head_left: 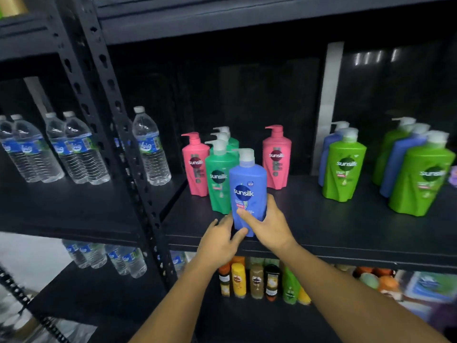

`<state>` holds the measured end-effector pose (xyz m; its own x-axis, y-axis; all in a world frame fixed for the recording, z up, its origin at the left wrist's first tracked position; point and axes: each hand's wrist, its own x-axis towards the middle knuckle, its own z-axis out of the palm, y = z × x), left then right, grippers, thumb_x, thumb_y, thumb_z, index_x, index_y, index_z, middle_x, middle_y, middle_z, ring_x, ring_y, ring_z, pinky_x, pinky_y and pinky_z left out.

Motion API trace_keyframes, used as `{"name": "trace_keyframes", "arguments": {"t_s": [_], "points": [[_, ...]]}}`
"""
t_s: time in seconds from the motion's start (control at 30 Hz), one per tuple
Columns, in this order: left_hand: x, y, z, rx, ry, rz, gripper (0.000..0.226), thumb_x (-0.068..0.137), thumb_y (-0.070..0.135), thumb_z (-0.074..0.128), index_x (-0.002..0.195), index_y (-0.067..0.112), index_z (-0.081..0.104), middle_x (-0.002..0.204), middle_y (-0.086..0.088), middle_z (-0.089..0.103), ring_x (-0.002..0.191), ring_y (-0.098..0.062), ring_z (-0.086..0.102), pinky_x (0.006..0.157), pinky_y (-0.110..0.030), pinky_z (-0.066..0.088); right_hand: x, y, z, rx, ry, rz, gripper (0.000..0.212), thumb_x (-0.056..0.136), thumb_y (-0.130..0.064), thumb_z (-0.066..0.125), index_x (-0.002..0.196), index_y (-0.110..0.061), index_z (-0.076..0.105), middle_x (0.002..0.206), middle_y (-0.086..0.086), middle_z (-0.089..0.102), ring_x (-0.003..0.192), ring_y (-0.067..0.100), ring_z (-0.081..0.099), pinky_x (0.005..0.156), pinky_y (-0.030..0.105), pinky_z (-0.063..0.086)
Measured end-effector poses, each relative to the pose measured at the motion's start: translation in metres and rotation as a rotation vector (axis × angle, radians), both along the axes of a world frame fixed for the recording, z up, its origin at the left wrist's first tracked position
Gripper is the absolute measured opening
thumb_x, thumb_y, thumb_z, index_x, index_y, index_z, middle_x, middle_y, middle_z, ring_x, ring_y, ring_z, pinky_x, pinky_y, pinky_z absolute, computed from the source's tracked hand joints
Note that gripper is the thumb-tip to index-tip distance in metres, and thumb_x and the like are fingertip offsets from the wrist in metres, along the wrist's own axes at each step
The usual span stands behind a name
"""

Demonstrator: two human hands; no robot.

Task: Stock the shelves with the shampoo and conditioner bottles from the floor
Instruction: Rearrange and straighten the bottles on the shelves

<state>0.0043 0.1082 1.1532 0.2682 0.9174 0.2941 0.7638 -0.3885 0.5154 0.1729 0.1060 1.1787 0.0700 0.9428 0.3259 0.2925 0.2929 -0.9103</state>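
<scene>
A blue Sunsilk pump bottle [248, 186] stands upright near the front edge of the black shelf [333, 233]. My right hand [265, 222] grips its lower right side, thumb across the label. My left hand [221, 240] holds its base from the left, fingers curled round the bottom. Right behind it stands a row of teal-green pump bottles [218, 179], with a pink bottle [195, 164] to their left and another pink bottle [276, 160] further right.
Light-green and blue pump bottles stand in two rows at the right [343, 167] [420, 174]. Water bottles [150, 149] fill the left shelving bay. A perforated black upright [123, 134] divides the bays. Small bottles [257, 280] line the shelf below.
</scene>
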Motion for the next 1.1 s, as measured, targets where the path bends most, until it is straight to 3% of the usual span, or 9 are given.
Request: {"name": "trace_keyframes", "arguments": {"t_s": [0.17, 0.27, 0.6, 0.73, 0.87, 0.97, 1.1], "points": [[0.059, 0.006, 0.002, -0.024, 0.156, -0.127, 0.055, 0.101, 0.058, 0.045, 0.147, 0.027, 0.044, 0.145, 0.003, 0.056, 0.136, -0.022, 0.047, 0.120, -0.044, 0.029, 0.063, -0.021, 0.001, -0.005, -0.017, -0.115, 0.053, 0.082, -0.045, 0.081, 0.122, -0.030, 0.049, 0.112, -0.018, 0.066, 0.097, -0.007, 0.064, 0.073, 0.011, 0.049], [0.104, 0.005, 0.005, -0.034, 0.267, -0.168, 0.063, 0.102, 0.062, 0.038, 0.153, 0.026, 0.039, 0.157, -0.003, 0.044, 0.150, -0.026, 0.031, 0.125, -0.044, 0.020, 0.104, -0.036, 0.001, 0.012, 0.004, -0.188, 0.055, 0.083, -0.040, 0.081, 0.125, -0.028, 0.048, 0.112, -0.022, 0.064, 0.095, -0.014, 0.062, 0.071, 0.007, 0.048], [0.193, 0.005, 0.013, -0.134, 0.472, -0.221, 0.074, 0.105, 0.063, 0.023, 0.164, 0.020, 0.018, 0.172, -0.004, 0.009, 0.159, -0.021, 0.002, 0.128, -0.043, 0.002, 0.206, -0.062, 0.002, -0.033, 0.025, -0.324, 0.060, 0.086, -0.043, 0.078, 0.133, -0.026, 0.044, 0.116, -0.018, 0.064, 0.103, -0.003, 0.063, 0.083, 0.024, 0.051], [0.192, 0.004, 0.011, -0.144, 0.514, -0.196, 0.073, 0.104, 0.065, 0.016, 0.164, 0.024, 0.011, 0.172, 0.002, 0.003, 0.158, -0.015, -0.002, 0.128, -0.038, -0.002, 0.236, -0.054, 0.004, -0.081, 0.000, -0.357, 0.058, 0.087, -0.043, 0.076, 0.134, -0.024, 0.047, 0.120, -0.009, 0.065, 0.106, 0.013, 0.064, 0.087, 0.032, 0.050], [0.193, 0.000, 0.010, -0.140, 0.543, -0.167, 0.072, 0.104, 0.066, 0.014, 0.164, 0.026, 0.009, 0.172, 0.006, 0.001, 0.158, -0.012, -0.004, 0.128, -0.037, -0.003, 0.257, -0.037, 0.004, -0.108, -0.066, -0.405, 0.055, 0.083, -0.050, 0.077, 0.127, -0.026, 0.054, 0.119, 0.001, 0.062, 0.109, 0.017, 0.057, 0.095, 0.039, 0.050], [0.192, 0.000, 0.010, -0.146, 0.534, -0.159, 0.072, 0.103, 0.066, 0.014, 0.164, 0.028, 0.009, 0.172, 0.007, 0.001, 0.157, -0.010, -0.005, 0.128, -0.036, -0.003, 0.264, -0.026, 0.004, -0.112, -0.185, -0.468, 0.047, 0.088, -0.043, 0.074, 0.124, -0.017, 0.057, 0.115, 0.010, 0.060, 0.101, 0.019, 0.047, 0.085, 0.031, 0.041], [0.193, 0.001, 0.009, -0.136, 0.520, -0.147, 0.072, 0.103, 0.067, 0.016, 0.164, 0.029, 0.011, 0.172, 0.008, 0.003, 0.157, -0.008, -0.004, 0.128, -0.035, -0.003, 0.267, -0.022, 0.001, -0.106, -0.201, -0.527, 0.038, 0.091, -0.040, 0.072, 0.114, -0.012, 0.059, 0.110, 0.009, 0.067, 0.093, 0.026, 0.059, 0.074, 0.033, 0.044]]}}
